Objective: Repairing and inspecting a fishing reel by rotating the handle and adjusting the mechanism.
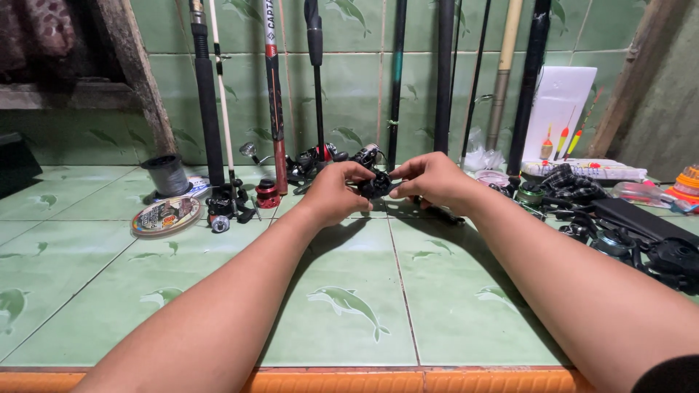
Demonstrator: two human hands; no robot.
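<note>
Both my arms reach out over a green tiled counter [342, 291]. My left hand [336, 191] and my right hand [431, 178] meet in the middle, and together they grip a small black fishing reel part [376, 185] between the fingertips. The part is held a little above the tiles, mostly hidden by my fingers. Just behind it lie more black and red reels [320, 159].
Several fishing rods [274, 87] lean on the tiled back wall. A grey line spool [167, 173] and a flat round line pack [166, 215] sit at left, with small reels [226, 206] beside them. Reels, floats [562, 140] and tackle [619, 233] crowd the right.
</note>
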